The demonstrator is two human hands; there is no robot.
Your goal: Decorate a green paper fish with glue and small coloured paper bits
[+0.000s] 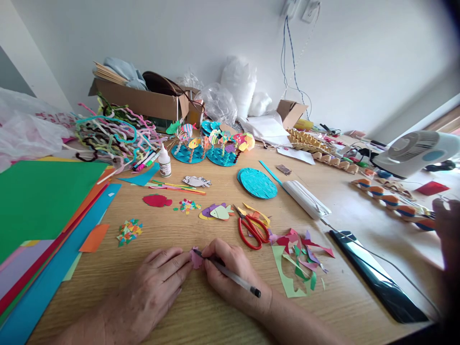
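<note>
My right hand point(230, 275) grips a pen point(233, 278) with a clear barrel and a black end cap. The pen's tip rests on a small pink paper cut-out point(196, 258) lying on the table. Against the left edge of that cut-out, the fingertips of my left hand point(154, 282) hold it down, fingers stretched close together; the thumb is hidden. Beyond my hands lie a pale green paper fish point(221, 211) on a purple one point(206, 212), a red paper fish point(157, 201) and red-handled scissors point(251, 232). Paper confetti point(129, 232) is heaped left of my hands.
Coloured paper sheets point(46, 196) cover the left side. Paper scraps point(302, 258) and a black phone-like slab point(377, 275) lie at right. Farther back stand a glue bottle point(164, 162), blue discs point(258, 183) and fish decorations point(219, 155). Another person's blurred hand point(445, 215) shows at the right edge.
</note>
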